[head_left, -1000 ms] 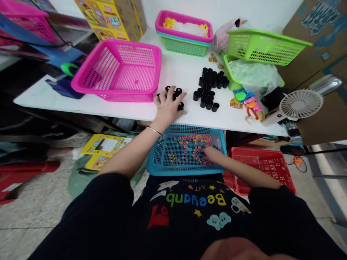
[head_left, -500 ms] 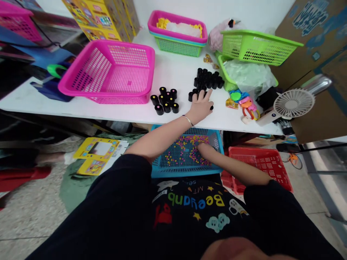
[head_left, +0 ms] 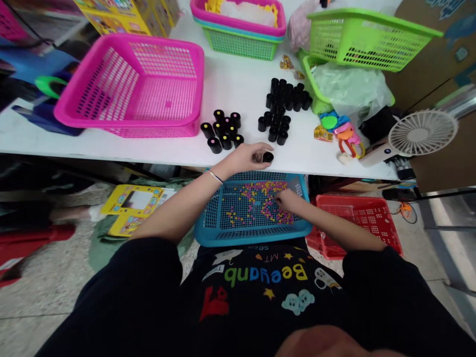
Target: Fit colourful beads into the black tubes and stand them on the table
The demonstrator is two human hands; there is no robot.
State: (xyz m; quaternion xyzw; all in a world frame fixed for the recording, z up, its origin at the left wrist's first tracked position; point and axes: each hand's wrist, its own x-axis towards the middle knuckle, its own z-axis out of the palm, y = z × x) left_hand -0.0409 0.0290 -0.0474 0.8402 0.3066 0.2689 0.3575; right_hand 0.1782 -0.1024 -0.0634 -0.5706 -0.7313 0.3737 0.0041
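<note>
Near the table's front edge, my left hand (head_left: 248, 157) is closed round a small black cylinder (head_left: 268, 157), its dark round end facing up. My right hand (head_left: 287, 199) is over the blue basket (head_left: 208, 233), fingers pinched together; whatever they hold is too small to make out. Tiny pink and yellow pieces (head_left: 269, 210) lie scattered on the basket's floor. To the left of my left hand stands a cluster of black cylinders (head_left: 222, 130) with pink or yellow dots on top. Plain black cylinders (head_left: 277, 121) stand in groups beyond it.
A large pink basket (head_left: 167, 126) is at the table's left. Stacked baskets (head_left: 241, 42) and a green basket (head_left: 372, 39) stand at the back. A handheld fan (head_left: 420, 131) and colourful trinkets (head_left: 345, 131) sit at right. A red crate (head_left: 357, 218) is below, right.
My left hand has come back from the plain cylinders toward the table edge, with one black cylinder in it. My right hand has risen slightly, fingers pinched. The view has shifted a little.
</note>
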